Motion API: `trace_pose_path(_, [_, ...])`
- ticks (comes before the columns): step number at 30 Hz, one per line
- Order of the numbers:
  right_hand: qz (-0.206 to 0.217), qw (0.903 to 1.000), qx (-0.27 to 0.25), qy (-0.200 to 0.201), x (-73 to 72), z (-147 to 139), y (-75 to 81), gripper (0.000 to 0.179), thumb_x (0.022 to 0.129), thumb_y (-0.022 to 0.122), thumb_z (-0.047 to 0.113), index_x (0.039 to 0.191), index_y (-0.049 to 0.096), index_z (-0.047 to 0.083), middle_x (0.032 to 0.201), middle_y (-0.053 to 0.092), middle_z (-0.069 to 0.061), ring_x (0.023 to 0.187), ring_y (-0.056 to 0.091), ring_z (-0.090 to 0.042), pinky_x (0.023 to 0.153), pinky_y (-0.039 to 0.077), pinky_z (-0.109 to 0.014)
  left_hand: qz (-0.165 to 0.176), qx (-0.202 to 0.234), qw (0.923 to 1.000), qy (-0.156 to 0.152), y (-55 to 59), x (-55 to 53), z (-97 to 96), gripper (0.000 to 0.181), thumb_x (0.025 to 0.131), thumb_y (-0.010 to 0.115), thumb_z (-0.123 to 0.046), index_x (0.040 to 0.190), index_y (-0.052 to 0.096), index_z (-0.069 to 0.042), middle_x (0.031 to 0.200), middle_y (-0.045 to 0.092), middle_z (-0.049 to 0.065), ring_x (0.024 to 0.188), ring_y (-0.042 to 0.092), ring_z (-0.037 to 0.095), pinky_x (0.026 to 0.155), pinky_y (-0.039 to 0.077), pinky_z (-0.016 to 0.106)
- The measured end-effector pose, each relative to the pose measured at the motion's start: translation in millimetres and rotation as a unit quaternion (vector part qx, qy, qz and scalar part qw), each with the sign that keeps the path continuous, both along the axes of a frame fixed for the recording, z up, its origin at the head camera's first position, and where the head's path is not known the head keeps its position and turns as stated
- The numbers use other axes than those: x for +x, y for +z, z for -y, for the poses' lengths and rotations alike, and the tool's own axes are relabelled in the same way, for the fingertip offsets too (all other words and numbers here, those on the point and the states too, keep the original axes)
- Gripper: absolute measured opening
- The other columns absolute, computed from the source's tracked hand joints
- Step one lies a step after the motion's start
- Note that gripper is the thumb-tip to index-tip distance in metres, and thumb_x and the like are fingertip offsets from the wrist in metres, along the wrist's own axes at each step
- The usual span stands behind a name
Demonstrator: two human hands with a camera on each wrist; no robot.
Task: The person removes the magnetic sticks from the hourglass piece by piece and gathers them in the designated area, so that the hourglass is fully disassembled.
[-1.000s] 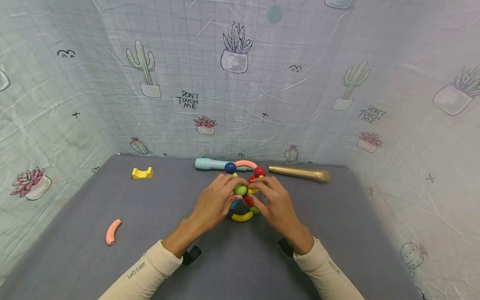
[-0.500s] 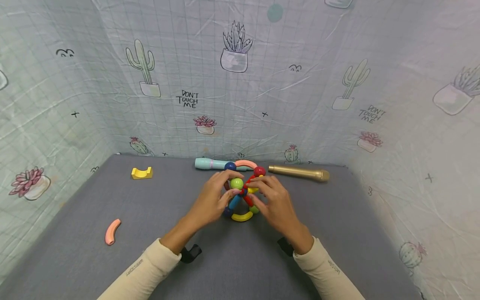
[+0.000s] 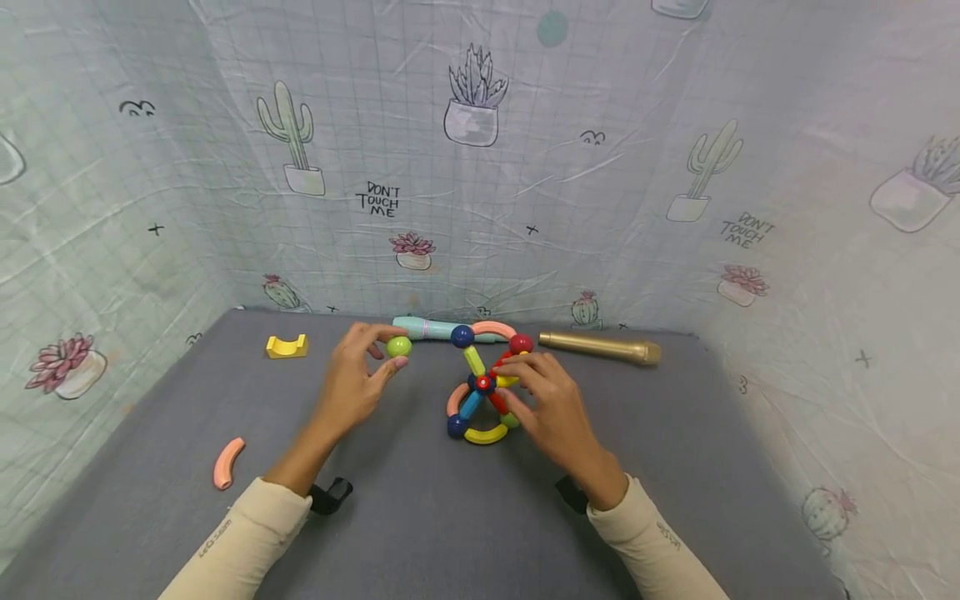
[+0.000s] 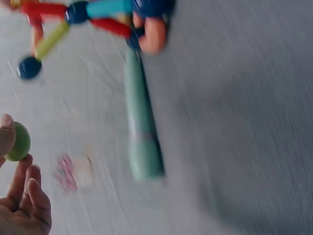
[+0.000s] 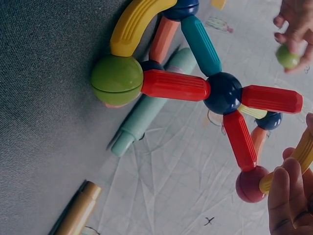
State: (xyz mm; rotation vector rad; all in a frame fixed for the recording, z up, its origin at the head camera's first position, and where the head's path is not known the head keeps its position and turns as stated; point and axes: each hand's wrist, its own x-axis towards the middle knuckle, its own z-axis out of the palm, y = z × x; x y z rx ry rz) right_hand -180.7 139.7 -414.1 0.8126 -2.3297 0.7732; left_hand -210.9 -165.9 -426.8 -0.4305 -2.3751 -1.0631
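Observation:
My left hand (image 3: 352,379) pinches a green ball (image 3: 399,347) between thumb and fingertips, left of a magnetic ball-and-stick frame. At the frame's hub sits a navy ball (image 5: 222,93) with straight sticks fanning out, and one red stick (image 5: 273,99) stands upright from it. Outer navy, red and green balls are joined by curved sticks, such as the lower yellow one (image 3: 486,435). My right hand (image 3: 555,408) holds another yellow curved stick (image 5: 301,154) at the frame's right side. That stick's end meets the red ball (image 5: 252,184); its far end is cut off in the right wrist view.
Behind the frame lies a mint microphone-shaped object (image 3: 427,328), with a gold one (image 3: 600,347) to its right. A yellow notched block (image 3: 287,347) and a loose coral curved stick (image 3: 227,463) are on the grey table (image 3: 420,533) at left. Printed cloth (image 3: 480,208) walls surround it.
My left hand has lifted the green ball off the top of the frame and carried it left, leaving the upright red stick's end exposed. My right hand has stayed in place.

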Motion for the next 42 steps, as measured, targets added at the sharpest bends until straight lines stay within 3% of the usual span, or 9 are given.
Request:
trace_pose_path(5, [0.001,1.0000,0.001,0.000,0.2,-0.4,0.8,0.037,0.083,0.092,0.011,0.118,0.079,0.012,0.118,0.074,-0.003,0.094,0.059,-0.016,0.073,0.057,-0.029,0.031,0.004,0.9988,0.037,-12.5,-15.3,32.7,0.040,0.091,0.084,-0.011,0.130,0.072,-0.012,0.117,0.066,0.014,0.092,0.060,0.031,0.082,0.049,0.048])
trace_pose_path(13, [0.004,1.0000,0.000,0.000,-0.3,-1.4,0.1,0.037,0.083,0.092,0.010,0.118,0.079,0.012,0.117,0.074,-0.003,0.094,0.059,-0.016,0.073,0.056,-0.029,0.105,-0.017,0.9908,0.084,-27.7,-36.0,69.3,0.039,0.092,0.083,-0.009,0.130,0.073,-0.008,0.120,0.070,0.021,0.092,0.065,0.035,0.080,0.050,0.044])
trace_pose_path(18, [-0.004,1.0000,-0.004,0.004,-0.5,-1.6,0.0,0.037,0.083,0.092,0.010,0.118,0.079,0.012,0.117,0.074,-0.003,0.093,0.059,-0.015,0.072,0.056,-0.028,0.179,-0.037,0.9783,0.097,-33.3,-44.9,81.2,0.037,0.095,0.080,-0.010,0.131,0.071,-0.006,0.125,0.071,0.025,0.096,0.067,0.038,0.080,0.051,0.046])
trace_pose_path(21, [-0.011,0.9999,-0.006,0.008,-0.6,-1.8,-0.4,0.036,0.083,0.092,0.010,0.117,0.079,0.012,0.117,0.074,-0.003,0.091,0.059,-0.015,0.071,0.055,-0.027,0.224,-0.045,0.9682,0.101,-36.6,-48.9,84.8,0.036,0.097,0.078,-0.010,0.132,0.070,-0.004,0.130,0.069,0.029,0.109,0.066,0.045,0.091,0.051,0.056])
trace_pose_path(25, [-0.011,0.9999,-0.005,0.009,0.1,-1.9,-0.3,0.035,0.084,0.092,0.011,0.117,0.079,0.012,0.117,0.074,-0.002,0.091,0.059,-0.015,0.071,0.055,-0.027,0.256,-0.060,0.9592,0.103,-40.4,-52.1,88.0,0.035,0.098,0.077,-0.009,0.132,0.070,-0.002,0.134,0.067,0.032,0.125,0.060,0.051,0.105,0.045,0.065])
trace_pose_path(29, [-0.009,0.9999,-0.003,0.009,0.3,-1.3,0.2,0.035,0.084,0.092,0.011,0.117,0.079,0.012,0.117,0.074,-0.002,0.092,0.059,-0.015,0.071,0.055,-0.027,0.263,-0.067,0.9566,0.106,-46.3,-55.7,92.2,0.036,0.097,0.077,-0.010,0.132,0.069,-0.003,0.134,0.067,0.033,0.128,0.058,0.053,0.109,0.042,0.066])
trace_pose_path(33, [-0.009,0.9999,-0.003,0.011,-0.2,-1.3,-0.1,0.035,0.085,0.091,0.013,0.117,0.079,0.012,0.117,0.074,-0.002,0.091,0.058,-0.014,0.071,0.055,-0.026,0.237,-0.078,0.9618,0.112,-48.4,-55.5,92.5,0.040,0.095,0.079,-0.011,0.133,0.069,-0.004,0.132,0.068,0.032,0.127,0.057,0.053,0.109,0.040,0.065])
trace_pose_path(38, [-0.007,0.9999,-0.004,0.013,-0.5,-1.6,-0.3,0.032,0.087,0.090,0.017,0.117,0.079,0.012,0.117,0.074,-0.002,0.091,0.059,-0.014,0.071,0.055,-0.026,0.181,-0.067,0.9750,0.110,-34.8,-47.3,74.0,0.038,0.101,0.074,-0.022,0.134,0.068,-0.005,0.130,0.070,0.029,0.120,0.059,0.050,0.104,0.039,0.063])
trace_pose_path(42, [-0.005,0.9999,-0.006,0.014,-1.4,-1.8,-0.8,0.032,0.086,0.090,0.015,0.117,0.079,0.011,0.118,0.074,-0.003,0.091,0.058,-0.015,0.072,0.055,-0.027,0.171,-0.015,0.9836,0.055,-17.7,-44.2,44.7,0.040,0.108,0.063,-0.033,0.139,0.066,-0.008,0.135,0.069,0.024,0.120,0.061,0.044,0.103,0.046,0.060])
